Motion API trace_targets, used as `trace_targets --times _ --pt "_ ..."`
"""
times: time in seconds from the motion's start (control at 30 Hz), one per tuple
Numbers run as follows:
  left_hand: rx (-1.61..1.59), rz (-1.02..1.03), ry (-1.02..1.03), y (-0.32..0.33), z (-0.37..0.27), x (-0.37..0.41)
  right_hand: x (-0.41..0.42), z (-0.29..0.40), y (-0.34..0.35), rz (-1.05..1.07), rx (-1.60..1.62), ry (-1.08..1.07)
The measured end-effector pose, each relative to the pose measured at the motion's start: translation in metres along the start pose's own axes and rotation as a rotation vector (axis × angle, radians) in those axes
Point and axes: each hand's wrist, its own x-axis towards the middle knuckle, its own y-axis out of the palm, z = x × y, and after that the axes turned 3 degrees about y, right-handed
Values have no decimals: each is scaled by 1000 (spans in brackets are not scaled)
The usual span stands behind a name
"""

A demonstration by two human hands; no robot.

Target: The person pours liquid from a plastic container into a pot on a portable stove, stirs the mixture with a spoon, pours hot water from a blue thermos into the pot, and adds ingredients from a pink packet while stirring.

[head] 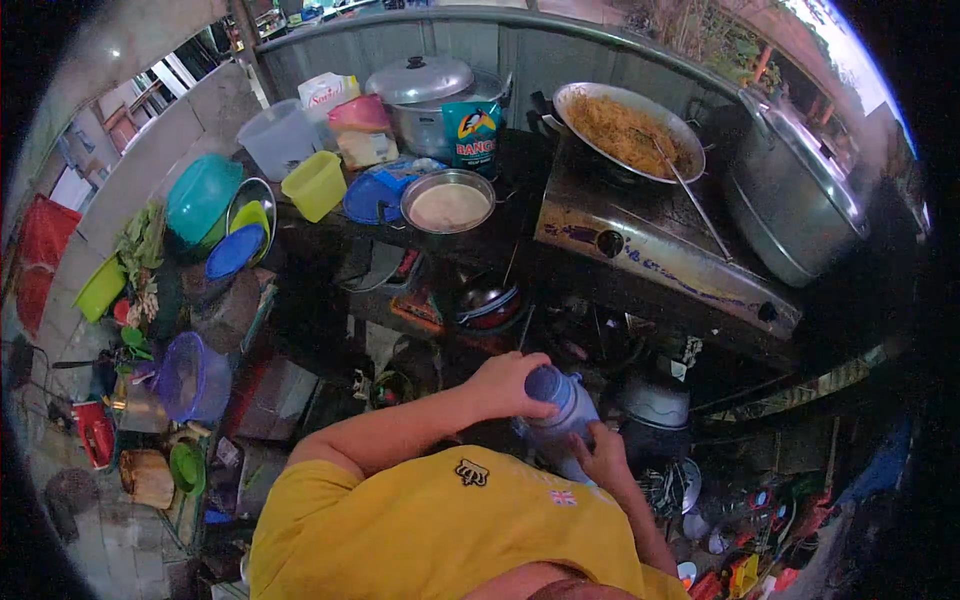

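Observation:
In front of my chest is a bluish translucent plastic jar (566, 416), tilted, with its wide round mouth facing up. The fingers and thumb of my left hand (510, 386) grip it at the neck, beside the mouth. Lower down, my right hand (606, 456) holds its body from the right side. What the jar contains cannot be made out. Beyond it stands a gas stove (660, 262), bearing a large wok (559, 101) filled with shredded orange-brown food (619, 131). A long-handled spatula (694, 199) rests in the wok, its handle reaching over the stove's front.
A lidded aluminium pot (424, 120), a Bango pouch (472, 135), a round pan of pale liquid (448, 206) and a yellow container (315, 186) crowd the counter. A big metal pot (787, 195) leans at right. Basins, including a purple one (195, 379), stand at left.

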Motion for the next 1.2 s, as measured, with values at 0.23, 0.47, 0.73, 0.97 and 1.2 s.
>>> trace_targets --times 0.23,0.47,0.73,0.97,1.2 --pt "49 55 799 -40 12 21 22 44 -22 12 81 4" --pt "106 157 642 -99 20 41 51 75 -28 24 -43 67" --pt "243 271 240 -158 0 44 88 129 -39 -18 30 82" --pt "-174 -62 929 -173 50 48 118 168 -49 14 24 115" --pt "-19 10 117 -221 47 47 138 187 -51 -3 -106 55"
